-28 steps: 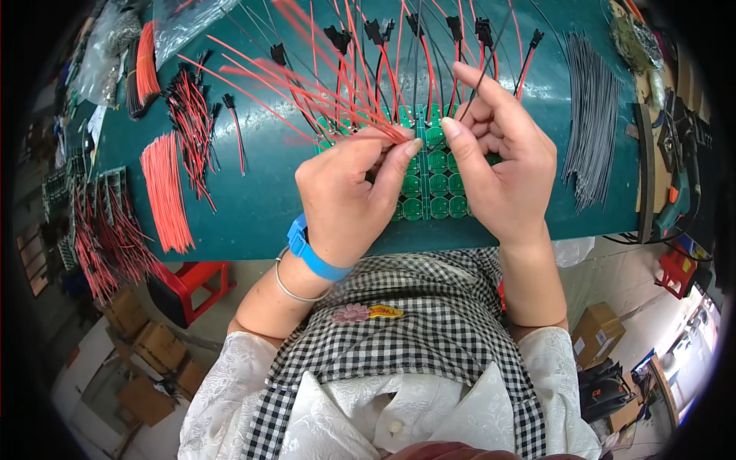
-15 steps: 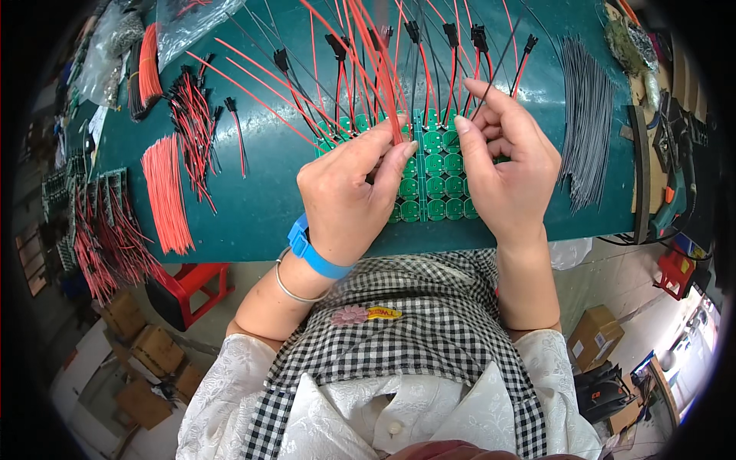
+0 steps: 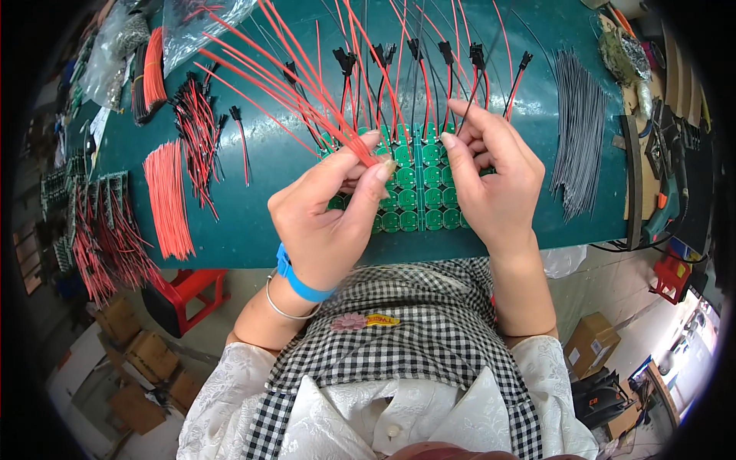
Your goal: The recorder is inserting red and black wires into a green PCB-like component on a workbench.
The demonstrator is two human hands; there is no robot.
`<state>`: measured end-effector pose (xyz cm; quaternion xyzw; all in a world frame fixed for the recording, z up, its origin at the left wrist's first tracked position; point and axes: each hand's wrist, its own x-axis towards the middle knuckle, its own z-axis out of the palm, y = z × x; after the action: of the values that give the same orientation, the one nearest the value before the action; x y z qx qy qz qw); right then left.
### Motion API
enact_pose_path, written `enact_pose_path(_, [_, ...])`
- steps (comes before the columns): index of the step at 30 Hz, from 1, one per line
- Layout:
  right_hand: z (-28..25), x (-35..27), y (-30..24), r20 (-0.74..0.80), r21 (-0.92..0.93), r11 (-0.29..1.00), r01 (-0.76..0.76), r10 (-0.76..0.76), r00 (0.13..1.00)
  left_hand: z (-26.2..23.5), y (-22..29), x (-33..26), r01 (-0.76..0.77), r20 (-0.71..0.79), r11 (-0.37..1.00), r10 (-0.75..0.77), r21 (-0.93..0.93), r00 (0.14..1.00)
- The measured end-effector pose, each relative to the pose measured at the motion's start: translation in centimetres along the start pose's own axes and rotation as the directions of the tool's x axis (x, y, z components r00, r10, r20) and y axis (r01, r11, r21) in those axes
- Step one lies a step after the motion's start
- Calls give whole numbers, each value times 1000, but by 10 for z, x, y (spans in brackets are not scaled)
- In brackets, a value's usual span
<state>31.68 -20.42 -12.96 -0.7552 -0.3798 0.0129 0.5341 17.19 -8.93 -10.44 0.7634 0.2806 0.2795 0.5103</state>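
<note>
My left hand (image 3: 320, 207) pinches a bundle of thin red wires (image 3: 359, 146) near their lower ends; the wires fan out up and to the left. Below it lies a panel of green circuit boards (image 3: 409, 201), joined in rows of round shapes. My right hand (image 3: 502, 172) hovers over the panel's right part, thumb and forefinger apart and the other fingers curled. A black wire crosses the gap between them; whether they touch it I cannot tell. Along the panel's far edge stand red and black leads with black connectors (image 3: 345, 61), and loose wires among them.
On the green table (image 3: 253, 222) lie cut red wires (image 3: 169, 199) and connector leads (image 3: 198, 130) at left, dark grey wires (image 3: 579, 134) at right. Wired boards (image 3: 107, 230) sit at the left edge. A plastic bag (image 3: 203, 31) lies far left. A red stool (image 3: 188, 295) stands below.
My left hand has moved left and nearer to me with the red wires, baring more of the panel's middle. My right hand has shifted slightly left and nearer. The view has tilted a little.
</note>
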Motion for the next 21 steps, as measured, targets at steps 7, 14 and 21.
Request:
enact_pose_path(7, [-3,-4,0,31,27,995,-94,93,995,-21,-3,-7,107,26,978,-104,-177,994])
enact_pose_path(14, [-4,-6,-24,19,-45,998,34,-33,999,-26,-16,-12,130,13,961,-131,-245,991])
enact_pose_path(21, [23,-6,-33,101,-175,983,47,-30,994,-26,-22,-12,88,42,971,-81,-222,996])
